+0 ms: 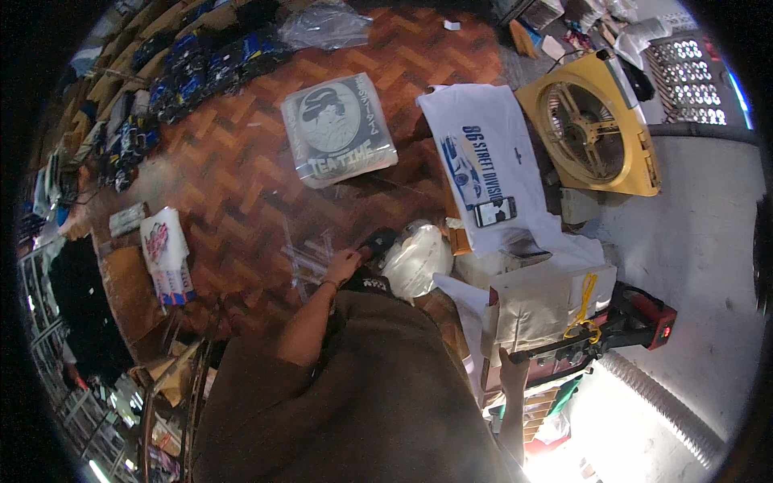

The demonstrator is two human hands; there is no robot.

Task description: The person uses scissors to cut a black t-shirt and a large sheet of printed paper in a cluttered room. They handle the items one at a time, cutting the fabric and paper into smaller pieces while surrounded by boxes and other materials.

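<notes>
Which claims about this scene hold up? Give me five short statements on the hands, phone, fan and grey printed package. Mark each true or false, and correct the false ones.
1. The right hand grips a black lever. True.
2. The phone lies on the patterned floor. False: the phone lies on the white cloth with blue print.
3. The yellow fan is to the right of that cloth. True.
4. The left hand is touching the phone. False: the left hand is near the white plastic bag, apart from the phone.
5. The grey printed package is to the left of the cloth. True.
</notes>
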